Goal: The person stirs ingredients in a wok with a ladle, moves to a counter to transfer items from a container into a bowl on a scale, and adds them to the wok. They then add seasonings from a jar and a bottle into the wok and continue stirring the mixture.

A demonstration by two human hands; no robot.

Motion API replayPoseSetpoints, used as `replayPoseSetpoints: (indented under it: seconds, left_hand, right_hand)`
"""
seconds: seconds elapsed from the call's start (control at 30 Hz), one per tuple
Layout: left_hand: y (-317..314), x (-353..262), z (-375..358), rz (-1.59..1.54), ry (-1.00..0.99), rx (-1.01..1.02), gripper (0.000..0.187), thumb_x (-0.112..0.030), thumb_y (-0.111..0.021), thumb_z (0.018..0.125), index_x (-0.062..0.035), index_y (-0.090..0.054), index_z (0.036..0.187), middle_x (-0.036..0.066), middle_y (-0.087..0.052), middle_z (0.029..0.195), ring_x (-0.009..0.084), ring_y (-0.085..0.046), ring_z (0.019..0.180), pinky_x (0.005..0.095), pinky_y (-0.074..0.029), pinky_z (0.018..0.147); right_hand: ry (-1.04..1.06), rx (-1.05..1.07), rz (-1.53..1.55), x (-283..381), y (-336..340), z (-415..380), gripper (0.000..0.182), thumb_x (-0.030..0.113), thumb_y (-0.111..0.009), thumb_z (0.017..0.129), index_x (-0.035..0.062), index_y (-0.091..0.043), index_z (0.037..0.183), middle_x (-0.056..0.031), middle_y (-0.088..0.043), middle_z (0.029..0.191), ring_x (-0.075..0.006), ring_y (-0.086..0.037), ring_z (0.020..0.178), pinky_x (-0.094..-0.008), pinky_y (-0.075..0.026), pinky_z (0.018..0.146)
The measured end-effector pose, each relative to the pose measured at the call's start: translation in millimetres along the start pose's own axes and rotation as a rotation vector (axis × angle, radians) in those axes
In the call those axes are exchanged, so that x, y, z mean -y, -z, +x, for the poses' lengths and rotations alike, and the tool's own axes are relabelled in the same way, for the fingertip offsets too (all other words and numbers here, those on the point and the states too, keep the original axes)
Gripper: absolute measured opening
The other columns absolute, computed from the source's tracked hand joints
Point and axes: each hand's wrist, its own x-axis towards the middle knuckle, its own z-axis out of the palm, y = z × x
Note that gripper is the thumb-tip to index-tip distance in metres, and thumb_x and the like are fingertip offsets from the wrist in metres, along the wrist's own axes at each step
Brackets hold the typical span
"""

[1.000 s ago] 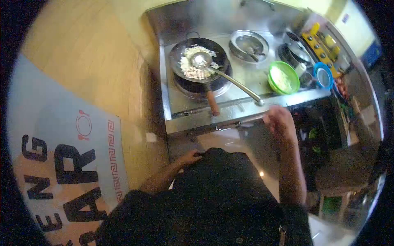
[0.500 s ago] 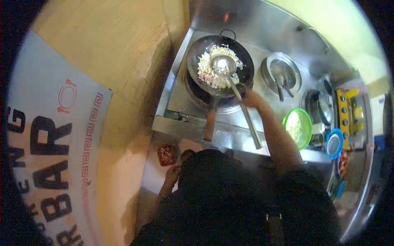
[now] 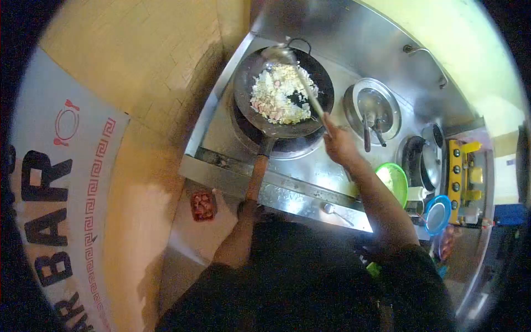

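A dark wok [image 3: 325,91] with a wooden handle stands over the burner and holds chopped, rice-like food [image 3: 279,94] with pinkish bits. My right hand [image 3: 340,146] is closed around the shaft of a long metal ladle [image 3: 311,97]. The ladle's blurred bowl is at the wok's far rim, above the food. At the near end of the wok handle [image 3: 257,177], my left hand [image 3: 249,207] is wrapped round the wood; its fingers show only in part.
Right of the wok, a metal basin [image 3: 357,105] holds utensils. Beyond it are a green-rimmed bowl [image 3: 392,180], dark pans [image 3: 423,160], a blue-rimmed container [image 3: 438,216] and a yellow rack [image 3: 456,171]. A small tub of reddish pieces [image 3: 203,206] sits at lower left, and a spoon [image 3: 331,209] lies on the steel front ledge.
My left hand has moved up from beside the reddish tub onto the wok handle. My right hand has carried the ladle's bowl from mid-food to the far rim. The food is more spread out.
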Motion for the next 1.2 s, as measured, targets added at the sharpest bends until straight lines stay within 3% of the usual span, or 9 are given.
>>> replayPoseSetpoints:
  seconds: [0.17,0.57,0.67,0.77,0.8,0.87,0.97,1.07,1.2]
  left_hand:
    - [-35.6,6.8,8.0,-0.322,0.110,-0.040,0.025,-0.026,-0.055,0.084,-0.0056,-0.058,0.099,0.011,-0.058,0.081,0.0274,-0.056,0.073,0.0380,-0.048,0.065]
    - [-1.2,7.4,9.2,-1.105,0.350,0.088,0.014,-0.018,-0.053,0.081,-0.0074,-0.055,0.090,0.009,-0.053,0.070,0.0265,-0.053,0.064,0.0367,-0.047,0.057]
    - [33.6,3.1,26.7,-1.124,0.404,0.468,0.014,-0.017,-0.052,0.082,-0.0071,-0.056,0.090,0.009,-0.053,0.072,0.0265,-0.052,0.061,0.0386,-0.048,0.058]
    - [24.3,-67.8,-51.4,-1.039,0.350,0.199,0.013,-0.016,-0.052,0.082,-0.0067,-0.056,0.090,0.010,-0.055,0.075,0.0281,-0.054,0.061,0.0416,-0.049,0.062]
    - [38.7,-31.1,-31.3,-0.538,-0.001,0.300,0.015,-0.017,-0.052,0.084,-0.0060,-0.056,0.092,0.011,-0.057,0.077,0.0285,-0.057,0.066,0.0422,-0.050,0.065]
    - [49.1,-27.6,-35.7,-0.279,-0.020,0.523,0.033,-0.035,-0.046,0.089,-0.0062,-0.056,0.102,0.012,-0.061,0.087,0.0284,-0.060,0.075,0.0430,-0.051,0.069]
    - [55.0,-96.6,-104.9,-0.476,0.150,0.937,0.049,-0.045,-0.041,0.094,-0.0061,-0.048,0.122,0.014,-0.060,0.108,0.0273,-0.061,0.090,0.0425,-0.051,0.079]
    - [37.7,-134.7,-119.4,-0.289,-0.126,1.107,0.056,-0.036,-0.054,0.091,-0.0041,-0.037,0.133,0.017,-0.056,0.120,0.0293,-0.060,0.100,0.0434,-0.048,0.090]
    - [2.4,-203.5,-128.2,-0.675,0.467,1.150,0.049,-0.033,-0.065,0.085,-0.0045,-0.045,0.119,0.013,-0.059,0.103,0.0269,-0.061,0.092,0.0435,-0.051,0.084]
  right_hand:
    - [-0.137,0.441,-0.365,30.1,47.5,-51.4,0.080,0.002,-0.048,0.081,0.0184,-0.007,0.147,-0.0273,-0.058,0.080,-0.0409,-0.061,0.072,-0.0486,-0.049,0.066]
    - [-0.192,0.296,-0.227,23.7,67.4,-62.4,0.064,0.004,-0.048,0.082,0.0153,-0.029,0.142,-0.0264,-0.060,0.085,-0.0417,-0.060,0.077,-0.0499,-0.047,0.074]
    - [-0.325,0.136,-0.058,23.8,49.2,-29.2,0.060,0.003,-0.048,0.082,0.0116,-0.034,0.140,-0.0303,-0.057,0.107,-0.0432,-0.057,0.097,-0.0470,-0.045,0.086]
    - [-0.038,0.005,0.038,-26.3,0.8,-1.7,0.054,0.007,-0.052,0.081,0.0043,-0.041,0.133,-0.0295,-0.059,0.100,-0.0412,-0.059,0.092,-0.0451,-0.048,0.080]
    - [-0.132,0.112,0.063,13.1,30.8,-6.0,0.048,0.007,-0.055,0.081,0.0019,-0.048,0.127,-0.0290,-0.057,0.110,-0.0414,-0.056,0.103,-0.0413,-0.046,0.089]
    - [-0.289,0.279,0.204,26.5,58.3,-25.5,0.053,0.011,-0.057,0.084,0.0022,-0.042,0.134,-0.0241,-0.055,0.122,-0.0296,-0.056,0.111,-0.0346,-0.042,0.096]
    - [-0.735,0.396,0.285,107.7,101.2,-62.4,0.056,0.005,-0.053,0.085,0.0061,-0.038,0.139,-0.0077,-0.054,0.076,-0.0116,-0.053,0.066,-0.0218,-0.047,0.063]
    - [-0.282,0.286,-0.086,102.8,70.5,-103.0,0.057,0.004,-0.050,0.084,0.0093,-0.036,0.140,-0.0163,-0.057,0.070,-0.0266,-0.057,0.062,-0.0325,-0.049,0.062]
    - [-0.539,0.372,-0.326,179.1,51.2,-41.5,0.057,0.008,-0.049,0.083,0.0054,-0.035,0.138,-0.0290,-0.059,0.101,-0.0410,-0.059,0.087,-0.0448,-0.047,0.077]
